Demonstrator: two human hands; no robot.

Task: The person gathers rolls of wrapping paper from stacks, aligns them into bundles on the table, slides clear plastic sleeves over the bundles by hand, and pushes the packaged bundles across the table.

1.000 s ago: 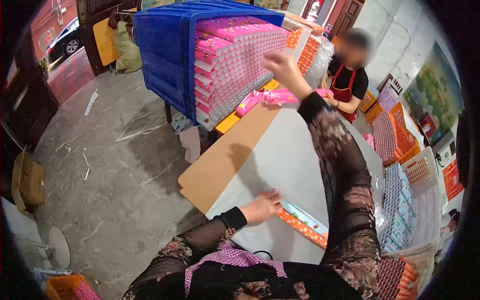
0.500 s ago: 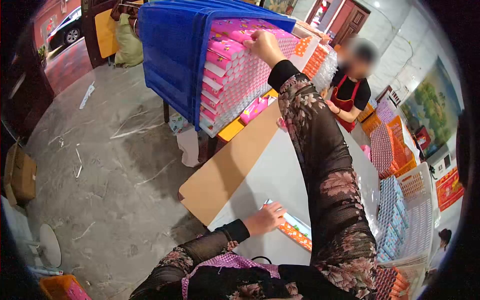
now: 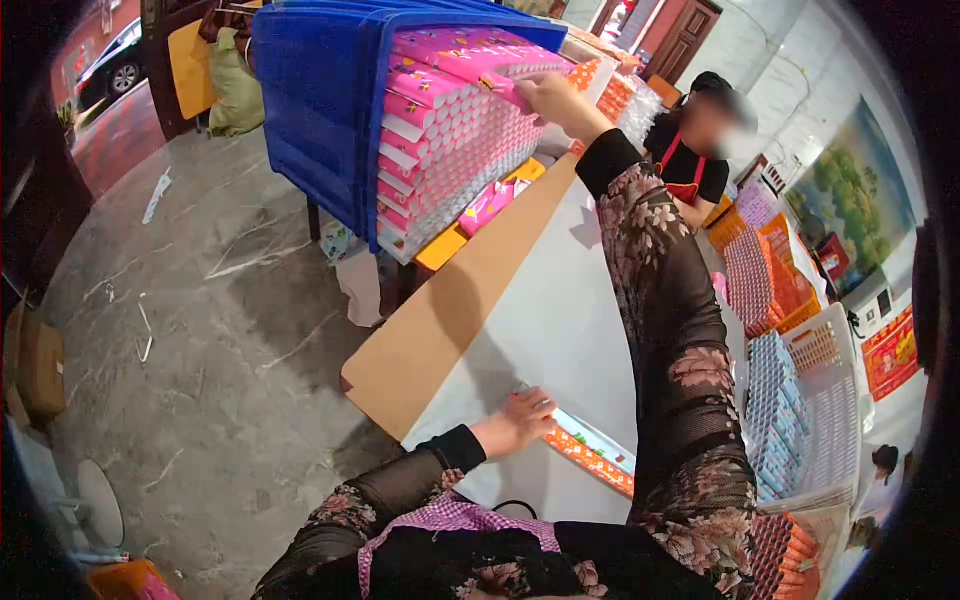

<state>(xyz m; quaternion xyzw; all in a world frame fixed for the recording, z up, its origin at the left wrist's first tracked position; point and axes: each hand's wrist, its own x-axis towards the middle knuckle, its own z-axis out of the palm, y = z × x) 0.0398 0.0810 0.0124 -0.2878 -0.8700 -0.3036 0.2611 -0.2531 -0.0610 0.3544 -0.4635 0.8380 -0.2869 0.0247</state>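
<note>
A blue plastic crate [image 3: 315, 130] lies on its side, packed with pink patterned paper rolls [image 3: 445, 125] whose round white ends face out. My right hand [image 3: 560, 100] is at the top of the stack, its fingers closed on the end of a pink paper roll. On the pale tabletop [image 3: 540, 340], near my body, lie an orange printed paper roll [image 3: 590, 462] and a light blue strip beside it. My left hand [image 3: 515, 420] is curled over their upper left end, and its fingertips partly hide what it grips. My right sleeve covers their other end.
Brown cardboard [image 3: 430, 330] edges the table. A yellow crate [image 3: 440, 250] shows below the blue one. At right, a white basket [image 3: 825, 400] stands with blue rolls [image 3: 775, 420]. A person in a red apron [image 3: 685, 175] works across the table.
My right hand has drawn slightly back from the top of the stack, with a pink roll at its fingers. My left hand stays on the orange roll. The view has shifted a little.
</note>
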